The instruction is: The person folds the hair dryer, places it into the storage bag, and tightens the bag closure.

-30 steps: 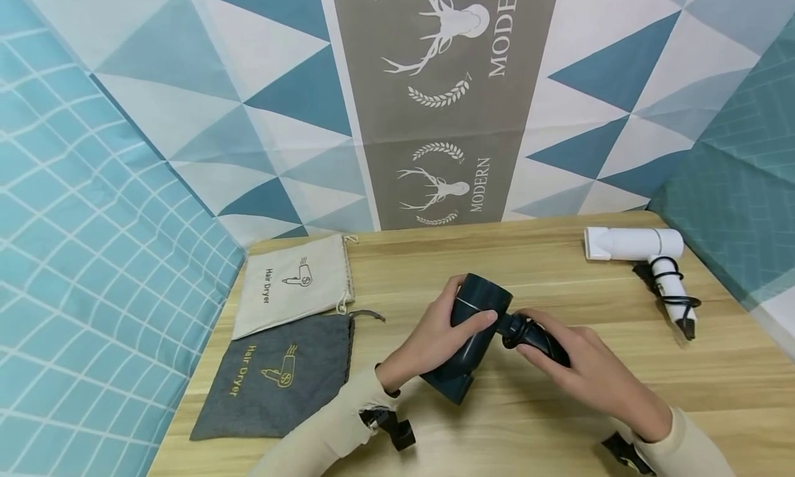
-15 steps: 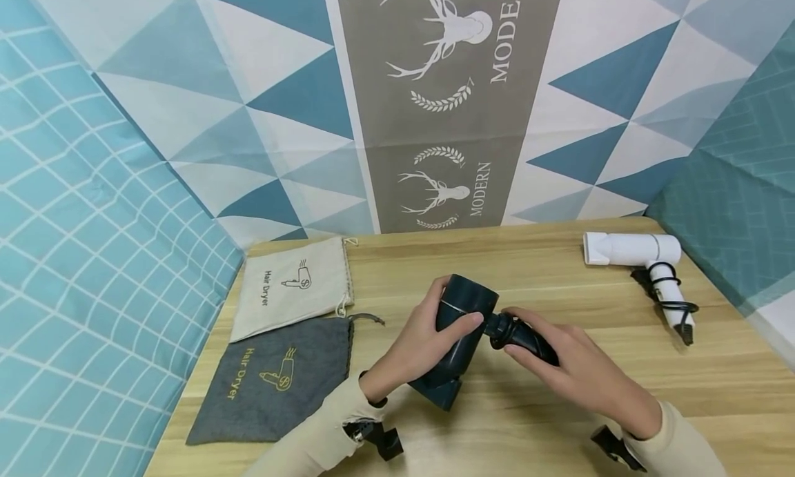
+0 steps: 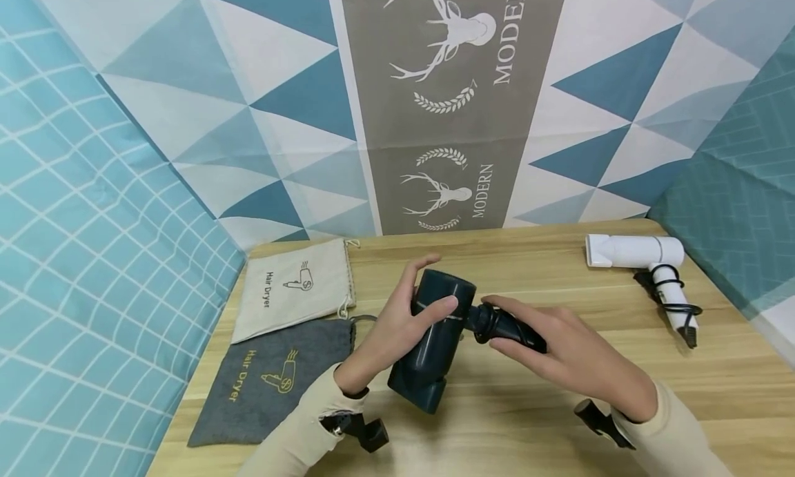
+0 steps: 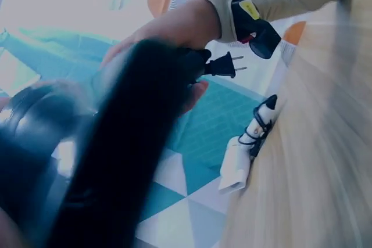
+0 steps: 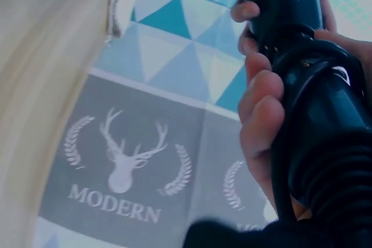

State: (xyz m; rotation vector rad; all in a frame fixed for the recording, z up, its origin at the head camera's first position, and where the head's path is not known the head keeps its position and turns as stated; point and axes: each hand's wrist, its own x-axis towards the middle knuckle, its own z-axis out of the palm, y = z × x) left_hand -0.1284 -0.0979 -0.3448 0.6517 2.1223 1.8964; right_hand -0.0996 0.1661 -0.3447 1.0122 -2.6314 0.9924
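The dark hair dryer [image 3: 433,342] you hold looks like smooth, glossy plastic, with bright highlights along its barrel and a ribbed section [image 5: 346,187] near the end of the handle. The black plug [image 4: 222,66] below it appears duller, with prongs [image 4: 238,58] that look like metal. You have a white hair dryer [image 3: 633,251] in smooth plastic too. The beige pouch [image 3: 288,297] looks like matt cloth, as does the grey pouch [image 3: 273,394]. Your sleeves [image 3: 680,439] are matt cloth. The table [image 3: 528,415] shows wood grain with a faint sheen. Behind it, the printed backdrop [image 3: 388,118] looks like thin, creased sheeting; the blue grid sheet [image 3: 81,180] is rippled.
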